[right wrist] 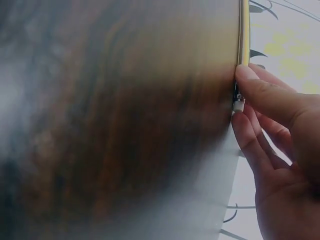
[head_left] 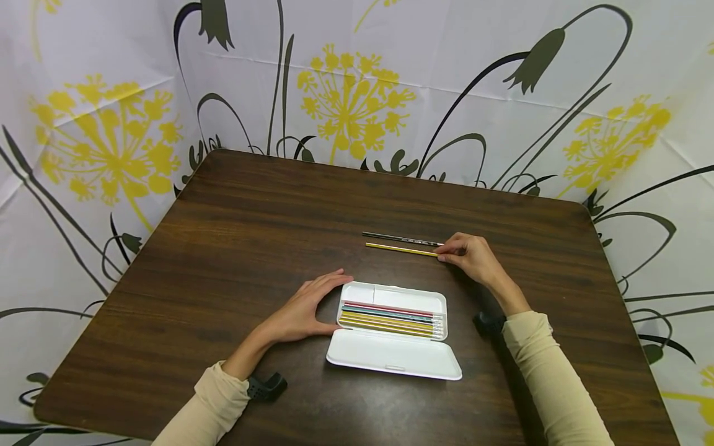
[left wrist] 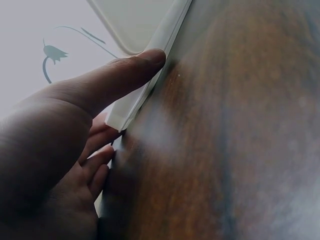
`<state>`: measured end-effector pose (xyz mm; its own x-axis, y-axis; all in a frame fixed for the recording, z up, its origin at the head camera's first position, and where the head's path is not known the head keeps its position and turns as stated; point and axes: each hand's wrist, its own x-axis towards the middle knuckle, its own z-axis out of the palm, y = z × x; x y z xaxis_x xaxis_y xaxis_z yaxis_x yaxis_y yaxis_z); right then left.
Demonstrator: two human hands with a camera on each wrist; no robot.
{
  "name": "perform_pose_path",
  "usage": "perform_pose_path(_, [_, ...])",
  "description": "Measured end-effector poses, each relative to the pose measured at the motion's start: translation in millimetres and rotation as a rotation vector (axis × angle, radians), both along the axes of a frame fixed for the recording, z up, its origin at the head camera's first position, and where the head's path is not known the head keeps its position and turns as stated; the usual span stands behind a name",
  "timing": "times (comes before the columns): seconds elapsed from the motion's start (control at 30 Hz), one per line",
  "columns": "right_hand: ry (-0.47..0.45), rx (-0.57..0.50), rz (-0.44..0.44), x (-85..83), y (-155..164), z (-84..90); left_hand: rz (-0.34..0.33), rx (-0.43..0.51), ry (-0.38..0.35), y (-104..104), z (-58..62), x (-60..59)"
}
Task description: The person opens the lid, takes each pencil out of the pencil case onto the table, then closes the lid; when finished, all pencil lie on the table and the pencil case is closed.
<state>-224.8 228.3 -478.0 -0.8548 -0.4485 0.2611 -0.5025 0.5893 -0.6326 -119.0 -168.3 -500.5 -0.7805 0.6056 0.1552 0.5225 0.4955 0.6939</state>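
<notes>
Judged the main risk to be a roll: with only a fingertip hold at the very end of a round pencil, could have sent the yellow pencil (head_left: 401, 249) or the black pencil (head_left: 398, 238) rolling across the table (head_left: 251, 204), or swung the far tip up and let it drop. Could also have caught both pencils at once, lying so close and parallel, just apart. Judged a lesser risk at the case (head_left: 357, 291): braced on one end only, could have slid right or had its open lid (head_left: 390, 359) knocked.

Found the right hand (head_left: 471, 255) at the right ends of the two pencils, beyond the far side of the case. Index finger (right wrist: 260, 87) laid on a white-tipped end, thumb close below it, other fingers loosely curled behind. Could not tell whether pinching or merely touching, nor for certain which of the two pencils. Both pencils stretched away leftward from the fingertips, flat on the wood, the black one farther, the yellow one nearer.

Found the left hand (head_left: 304, 310) against the left end of the case, fingers straight and pressed together, thumb (left wrist: 125, 70) stretched along its white edge. Held nothing. Lay well apart from the two loose pencils, with a row of pencils (head_left: 390, 319) in the tray just right of it.
</notes>
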Motion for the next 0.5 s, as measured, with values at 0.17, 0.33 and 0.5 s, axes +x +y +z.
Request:
perform_pose_path(0.17, [0.039,-0.020,-0.031,12.2,-1.4,6.2,-0.009,0.003,0.001,0.3,-0.7,0.2])
perform_pose_path(0.33, [0.042,-0.066,-0.010,40.5,-8.2,21.1,-0.007,0.003,0.003,0.0,-0.2,0.5])
perform_pose_path(0.5, [0.003,-0.069,0.036,75.5,-17.8,25.6,-0.004,0.001,0.006,-0.8,1.0,0.1])
